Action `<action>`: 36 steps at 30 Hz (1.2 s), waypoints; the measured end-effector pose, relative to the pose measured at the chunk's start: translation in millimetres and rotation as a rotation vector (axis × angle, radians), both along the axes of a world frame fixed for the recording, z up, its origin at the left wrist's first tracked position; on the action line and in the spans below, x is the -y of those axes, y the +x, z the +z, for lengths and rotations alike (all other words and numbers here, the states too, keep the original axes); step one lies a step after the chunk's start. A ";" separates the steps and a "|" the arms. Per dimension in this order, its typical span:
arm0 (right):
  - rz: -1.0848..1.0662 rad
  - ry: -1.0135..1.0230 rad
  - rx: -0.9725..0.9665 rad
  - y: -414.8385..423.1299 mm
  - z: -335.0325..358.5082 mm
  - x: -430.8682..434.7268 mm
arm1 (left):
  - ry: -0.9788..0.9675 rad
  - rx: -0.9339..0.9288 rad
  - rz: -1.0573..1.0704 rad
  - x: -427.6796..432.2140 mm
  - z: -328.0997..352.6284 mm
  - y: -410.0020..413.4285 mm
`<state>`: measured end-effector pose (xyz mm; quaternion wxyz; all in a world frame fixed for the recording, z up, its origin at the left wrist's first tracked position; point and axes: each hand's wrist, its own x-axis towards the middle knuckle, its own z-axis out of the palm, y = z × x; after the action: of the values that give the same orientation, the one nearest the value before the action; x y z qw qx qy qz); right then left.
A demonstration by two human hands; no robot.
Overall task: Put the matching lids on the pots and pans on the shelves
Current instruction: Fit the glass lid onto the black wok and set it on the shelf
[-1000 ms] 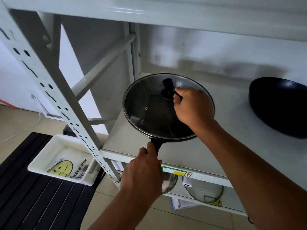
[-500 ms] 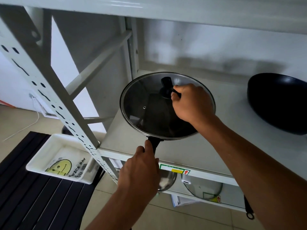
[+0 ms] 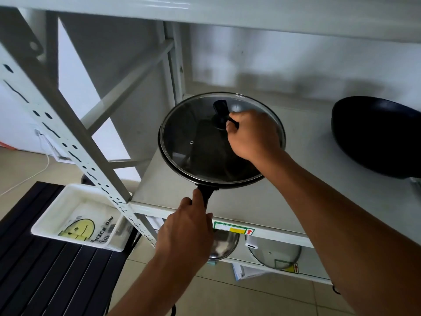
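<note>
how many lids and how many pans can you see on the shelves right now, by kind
Glass lids: 2, one on the pan, one on the lower shelf
Steel lids: 1, lower shelf
Black pans: 2, the lidded pan and the open pan
Total: 5

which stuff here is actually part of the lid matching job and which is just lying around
Part of the job:
- glass lid, knob held by right hand
- pan under it, handle held by left hand
- black wok, no lid
- steel lid and clear lid, lower shelf

Lying about:
- white tray with smiley bag
- black slatted table
</note>
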<state>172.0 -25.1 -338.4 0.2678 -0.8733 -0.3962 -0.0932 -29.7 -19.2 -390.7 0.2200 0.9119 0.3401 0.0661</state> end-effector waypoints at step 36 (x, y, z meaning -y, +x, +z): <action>-0.050 -0.020 0.018 -6.5 -2.6 0.4 | -0.045 -0.026 0.015 -6.4 4.7 -7.4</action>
<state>165.5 -25.5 -340.9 0.2533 -0.8846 -0.3776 -0.1038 -37.1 -12.7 -386.0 0.2353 0.9051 0.3509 0.0483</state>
